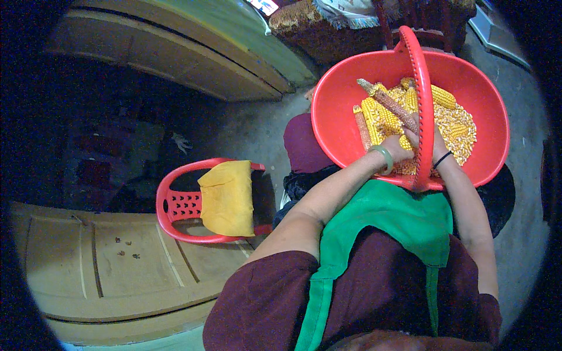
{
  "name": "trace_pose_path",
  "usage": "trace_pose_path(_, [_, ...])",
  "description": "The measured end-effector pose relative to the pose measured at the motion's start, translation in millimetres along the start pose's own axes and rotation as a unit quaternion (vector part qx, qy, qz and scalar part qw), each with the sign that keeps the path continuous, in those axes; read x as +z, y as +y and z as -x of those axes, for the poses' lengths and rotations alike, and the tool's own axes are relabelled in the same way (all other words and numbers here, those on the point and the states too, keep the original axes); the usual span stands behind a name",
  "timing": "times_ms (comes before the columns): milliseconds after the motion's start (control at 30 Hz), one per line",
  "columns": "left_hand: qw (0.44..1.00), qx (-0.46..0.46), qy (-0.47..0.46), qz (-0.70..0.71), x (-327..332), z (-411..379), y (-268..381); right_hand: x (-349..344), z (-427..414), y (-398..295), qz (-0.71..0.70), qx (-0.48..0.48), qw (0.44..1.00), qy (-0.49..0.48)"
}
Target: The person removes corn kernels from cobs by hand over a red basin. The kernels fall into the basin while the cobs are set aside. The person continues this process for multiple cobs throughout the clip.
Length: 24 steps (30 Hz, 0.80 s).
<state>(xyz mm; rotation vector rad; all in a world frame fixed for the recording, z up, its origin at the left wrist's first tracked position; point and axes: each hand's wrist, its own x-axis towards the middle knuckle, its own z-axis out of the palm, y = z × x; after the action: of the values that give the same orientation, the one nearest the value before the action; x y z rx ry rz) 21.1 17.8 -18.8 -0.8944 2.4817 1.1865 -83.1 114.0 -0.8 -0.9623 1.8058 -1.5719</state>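
A red plastic basket [351, 74] with an arched handle stands before me, holding loose yellow kernels [463, 140], several ears of corn [443, 97] and a bare cob [362, 129]. My right hand [434, 140], with a black band on its wrist, is closed around the lower end of a mostly stripped reddish cob [393, 107], which slants up to the left. My left hand [395, 149], a pale green bangle on its wrist, curls over a yellow ear [405, 142] beside it. The basket handle and my hands partly hide the fingers.
A red plastic chair [164, 197] with a yellow cloth [226, 199] on it is at my left. Wooden panelled doors or furniture [131, 263] lie beyond it. Behind the basket is a brown, fringed-covered seat [298, 22]. A green apron [386, 210] covers my lap.
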Motion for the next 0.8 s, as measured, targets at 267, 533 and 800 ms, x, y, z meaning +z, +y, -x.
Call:
trace_pose_path(267, [0.99,-0.044,-0.069,0.113,-14,9,2,5,-7,23,-0.221,0.009,0.973,-0.065])
trace_pose_path(533, [0.995,0.022,0.016,0.096,-5,21,1,14,-12,12,0.326,-0.233,0.916,0.015])
trace_pose_path(800, [0.994,0.03,0.044,0.096,-7,17,3,12,-17,8,0.281,-0.179,0.943,0.021])
